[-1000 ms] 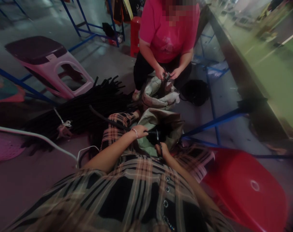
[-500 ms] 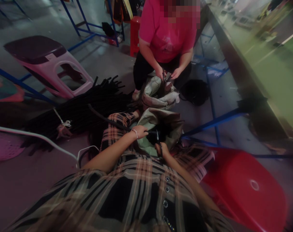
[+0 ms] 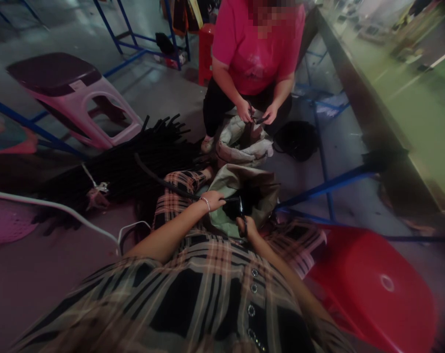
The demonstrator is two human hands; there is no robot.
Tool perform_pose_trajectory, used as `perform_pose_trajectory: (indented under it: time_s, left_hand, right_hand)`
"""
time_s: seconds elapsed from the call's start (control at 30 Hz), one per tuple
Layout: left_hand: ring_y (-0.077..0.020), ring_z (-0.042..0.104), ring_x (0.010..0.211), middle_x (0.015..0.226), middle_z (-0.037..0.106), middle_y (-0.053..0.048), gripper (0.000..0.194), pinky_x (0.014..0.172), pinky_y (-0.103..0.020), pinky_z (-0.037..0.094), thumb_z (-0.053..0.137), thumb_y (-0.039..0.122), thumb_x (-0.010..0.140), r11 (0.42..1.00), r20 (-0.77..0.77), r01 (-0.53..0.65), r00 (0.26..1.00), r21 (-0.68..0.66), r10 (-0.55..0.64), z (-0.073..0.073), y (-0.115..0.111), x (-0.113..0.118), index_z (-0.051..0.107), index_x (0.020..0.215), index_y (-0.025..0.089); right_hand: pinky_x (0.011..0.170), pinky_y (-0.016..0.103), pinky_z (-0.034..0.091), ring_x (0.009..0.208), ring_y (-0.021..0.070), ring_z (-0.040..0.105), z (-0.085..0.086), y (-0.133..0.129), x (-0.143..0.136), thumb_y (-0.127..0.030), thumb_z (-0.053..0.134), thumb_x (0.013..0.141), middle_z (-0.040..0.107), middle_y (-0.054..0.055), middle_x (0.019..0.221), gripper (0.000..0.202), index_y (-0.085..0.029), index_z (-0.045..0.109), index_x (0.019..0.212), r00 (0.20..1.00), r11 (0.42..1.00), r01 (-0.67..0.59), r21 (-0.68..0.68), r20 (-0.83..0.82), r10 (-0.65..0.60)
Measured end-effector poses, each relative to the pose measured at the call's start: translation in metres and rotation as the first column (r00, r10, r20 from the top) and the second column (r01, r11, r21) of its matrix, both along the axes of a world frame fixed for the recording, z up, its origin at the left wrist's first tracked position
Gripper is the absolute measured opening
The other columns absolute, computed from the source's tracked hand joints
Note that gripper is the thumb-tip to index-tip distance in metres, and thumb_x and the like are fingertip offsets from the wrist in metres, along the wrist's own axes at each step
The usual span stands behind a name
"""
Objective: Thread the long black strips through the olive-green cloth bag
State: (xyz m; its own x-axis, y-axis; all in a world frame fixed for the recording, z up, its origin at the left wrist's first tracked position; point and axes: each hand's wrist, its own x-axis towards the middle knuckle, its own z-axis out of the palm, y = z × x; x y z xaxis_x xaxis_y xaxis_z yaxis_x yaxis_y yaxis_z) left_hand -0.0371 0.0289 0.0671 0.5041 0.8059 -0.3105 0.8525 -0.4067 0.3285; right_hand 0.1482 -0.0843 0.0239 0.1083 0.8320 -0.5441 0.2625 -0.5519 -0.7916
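My left hand (image 3: 213, 199) is closed around a long black tube (image 3: 163, 182), whose free end sticks out to the right over an open sack (image 3: 261, 182). In my right hand (image 3: 245, 227) is a pair of scissors (image 3: 241, 208), fingers wrapped round the handles. Their blades point up and stand at the tube's end; whether they touch it I cannot tell. Dark contents show inside the sack between my knees. Left of me lies a large bundle of black tubes (image 3: 134, 157) on the floor, with a pale tie (image 3: 97, 189) around part of it.
Opposite, a person in a pink shirt (image 3: 257, 54) handles scissors and a dark piece above a second sack (image 3: 240, 147). A black bag (image 3: 296, 139) sits beside it. Stools stand around: a pink one (image 3: 97, 103) and a red one (image 3: 377, 284). A blue frame (image 3: 325, 185) is at right.
The scissors' blades have shifted slightly at the tube's end. The other person's hands have moved a little. My left hand and the tube look much the same.
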Motion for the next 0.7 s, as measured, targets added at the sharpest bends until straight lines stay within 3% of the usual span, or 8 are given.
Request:
perform_pose_trajectory:
  time_s: [0.17, 0.33, 0.47, 0.7]
  left_hand:
    - [-0.0204, 0.063, 0.097, 0.103, 0.070, -0.002, 0.032, 0.077, -0.027, 0.046, 0.047, 0.042, 0.085, 0.999, 0.031, -0.049, 0.998, 0.017, 0.048, 0.005, -0.001, 0.003, 0.070, 0.103, 0.027]
    - [-0.0199, 0.062, 0.098, 0.105, 0.070, -0.002, 0.032, 0.079, -0.027, 0.046, 0.047, 0.040, 0.086, 0.999, 0.063, -0.033, 0.998, 0.017, 0.032, 0.012, -0.007, 0.012, 0.070, 0.106, 0.028]
    - [-0.0215, 0.062, 0.098, 0.105, 0.070, -0.002, 0.031, 0.078, -0.029, 0.046, 0.049, 0.038, 0.085, 1.000, 0.049, 0.011, 0.999, -0.012, -0.010, 0.014, -0.013, 0.017, 0.069, 0.107, 0.029]
    - [-0.0221, 0.062, 0.099, 0.106, 0.070, -0.003, 0.032, 0.079, -0.029, 0.046, 0.050, 0.037, 0.085, 0.999, 0.049, 0.009, 0.999, -0.035, -0.007, 0.015, -0.014, 0.018, 0.069, 0.109, 0.028]
  right_hand:
    - [0.042, 0.021, 0.036, 0.045, 0.0129, 0.053, -0.003, 0.000, 0.002, -0.034, 0.046, 0.071, 0.055, 0.002, 0.048, 0.022, -0.016, 0.054, 0.059, 0.988, 0.992, -0.122, -0.037, -0.095, 0.118]
    - [0.047, 0.020, 0.039, 0.059, 0.0144, 0.057, 0.002, -0.002, 0.001, -0.038, 0.047, 0.073, 0.064, 0.003, 0.065, 0.027, -0.015, 0.059, 0.079, 0.963, 0.973, -0.229, -0.030, -0.154, 0.222]
    - [0.048, 0.019, 0.039, 0.058, 0.0130, 0.057, 0.000, -0.002, 0.000, -0.035, 0.047, 0.074, 0.063, 0.002, 0.070, 0.023, -0.016, 0.057, 0.082, 0.966, 0.976, -0.217, 0.000, -0.142, 0.215]
    - [0.046, 0.020, 0.037, 0.048, 0.0116, 0.052, -0.007, 0.000, 0.000, -0.024, 0.047, 0.069, 0.057, 0.001, 0.053, 0.013, -0.015, 0.055, 0.065, 0.985, 0.985, -0.172, -0.012, 0.003, 0.172]
